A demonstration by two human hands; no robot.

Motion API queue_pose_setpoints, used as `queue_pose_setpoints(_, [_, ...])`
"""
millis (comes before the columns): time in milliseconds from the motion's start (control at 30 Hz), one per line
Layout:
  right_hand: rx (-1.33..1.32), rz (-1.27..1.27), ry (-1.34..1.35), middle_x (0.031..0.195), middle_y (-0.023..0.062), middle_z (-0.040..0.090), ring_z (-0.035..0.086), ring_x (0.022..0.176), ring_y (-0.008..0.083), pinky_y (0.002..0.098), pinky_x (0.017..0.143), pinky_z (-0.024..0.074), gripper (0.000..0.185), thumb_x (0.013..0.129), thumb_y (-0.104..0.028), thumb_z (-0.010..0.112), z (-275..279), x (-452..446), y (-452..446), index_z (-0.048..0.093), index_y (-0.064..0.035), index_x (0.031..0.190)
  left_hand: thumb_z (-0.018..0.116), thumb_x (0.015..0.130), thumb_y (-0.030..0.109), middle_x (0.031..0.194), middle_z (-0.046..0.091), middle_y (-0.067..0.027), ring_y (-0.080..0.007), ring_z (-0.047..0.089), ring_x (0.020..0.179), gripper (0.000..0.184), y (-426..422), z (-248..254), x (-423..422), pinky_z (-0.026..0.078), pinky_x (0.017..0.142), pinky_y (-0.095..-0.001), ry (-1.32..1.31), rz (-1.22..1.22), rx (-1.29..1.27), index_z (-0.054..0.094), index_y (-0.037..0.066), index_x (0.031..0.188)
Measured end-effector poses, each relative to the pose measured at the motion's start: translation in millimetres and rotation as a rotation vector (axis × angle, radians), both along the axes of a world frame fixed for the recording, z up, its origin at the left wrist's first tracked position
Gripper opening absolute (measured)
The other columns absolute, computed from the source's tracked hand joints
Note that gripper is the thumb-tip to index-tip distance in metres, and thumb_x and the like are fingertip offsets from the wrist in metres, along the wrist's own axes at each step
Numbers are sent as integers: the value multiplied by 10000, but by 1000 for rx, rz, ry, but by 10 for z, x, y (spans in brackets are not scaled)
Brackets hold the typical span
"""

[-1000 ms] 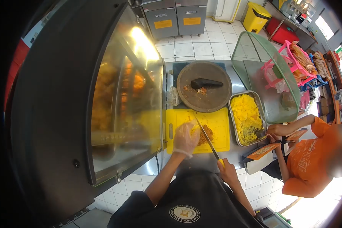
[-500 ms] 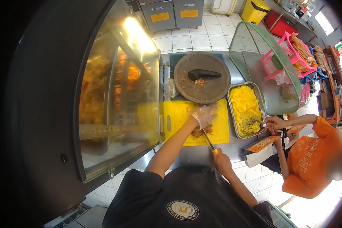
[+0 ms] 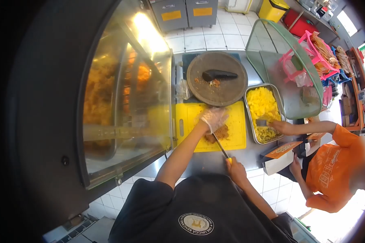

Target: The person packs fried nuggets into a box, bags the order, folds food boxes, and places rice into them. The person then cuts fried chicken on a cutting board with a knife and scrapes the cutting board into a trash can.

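My left hand (image 3: 215, 119), in a clear plastic glove, lies over the yellow cutting board (image 3: 186, 139) with its fingers stretched to the right. Closed round a yellow handle, my right hand (image 3: 236, 170) holds a knife (image 3: 221, 146). Its blade points up and left, and the tip end reaches the gloved hand, where it is partly hidden. Brown chopped food (image 3: 221, 133) lies on the board beside the blade and the glove. Directly behind the board stands a round stone mortar (image 3: 198, 90) with a dark pestle (image 3: 220, 75) and some reddish scraps in it.
At right is a metal tray (image 3: 280, 95) of yellow food (image 3: 261, 103). A co-worker's hand (image 3: 283, 127) holds a scoop in it, the other near an orange-and-white box (image 3: 280, 156). A glass food cabinet (image 3: 125, 101) borders my left. A green-rimmed clear container (image 3: 288, 81) stands back right.
The co-worker's hand has moved up and left over the tray with the scoop. My gloved hand has shifted slightly left, uncovering more chopped food. The knife remains in my right hand.
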State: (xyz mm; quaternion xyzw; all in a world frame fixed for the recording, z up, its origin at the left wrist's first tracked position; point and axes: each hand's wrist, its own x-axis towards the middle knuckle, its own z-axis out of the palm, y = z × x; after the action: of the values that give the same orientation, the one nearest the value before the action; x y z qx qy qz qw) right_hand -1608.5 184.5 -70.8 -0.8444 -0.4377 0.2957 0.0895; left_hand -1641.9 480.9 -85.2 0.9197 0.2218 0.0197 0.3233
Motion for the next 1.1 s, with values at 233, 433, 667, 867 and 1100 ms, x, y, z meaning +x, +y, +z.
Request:
queue_pose_setpoints(233, [-9, 11, 2, 773, 295, 661, 658, 739, 504, 596, 655, 524, 464, 1042, -491, 436, 205, -13, -23, 532, -36, 1047, 445, 1024, 420, 1257, 624, -247, -408, 588, 1167, 482, -92, -96, -123, 453, 1026, -449, -56, -1, -55, 574, 49, 1303])
queue_pose_setpoints(433, [-43, 6, -3, 763, 312, 644, 629, 725, 521, 602, 634, 496, 420, 1047, -442, 460, 401, 34, 57, 529, -28, 1047, 395, 1023, 488, 1296, 601, -254, -403, 571, 1200, 565, -19, -213, -84, 434, 1047, -447, -76, -49, -71, 568, 46, 1329])
queue_pose_setpoints(667, [-46, 51, 77, 770, 293, 664, 656, 753, 503, 599, 677, 510, 476, 1051, -469, 431, 1137, -79, 103, 535, -6, 1037, 470, 985, 469, 1301, 605, -259, -398, 593, 1182, 552, 24, 501, -157, 459, 1023, -461, 167, -63, -126, 566, 47, 1327])
queue_pose_setpoints(867, [-71, 85, 16, 683, 283, 636, 637, 651, 500, 584, 565, 498, 401, 1048, -418, 473, 827, -124, 59, 502, -20, 1011, 506, 979, 422, 1338, 615, -200, -372, 574, 1235, 530, -75, -114, -328, 436, 1069, -440, -34, 26, -55, 565, 72, 1373])
queue_pose_setpoints(1100, [-55, 30, 11, 697, 282, 651, 650, 651, 499, 588, 574, 521, 432, 1030, -459, 493, 283, -105, -46, 503, -28, 1012, 514, 984, 375, 1286, 638, -188, -386, 594, 1178, 439, -86, -199, -289, 442, 1050, -457, -183, 24, 111, 601, 88, 1304])
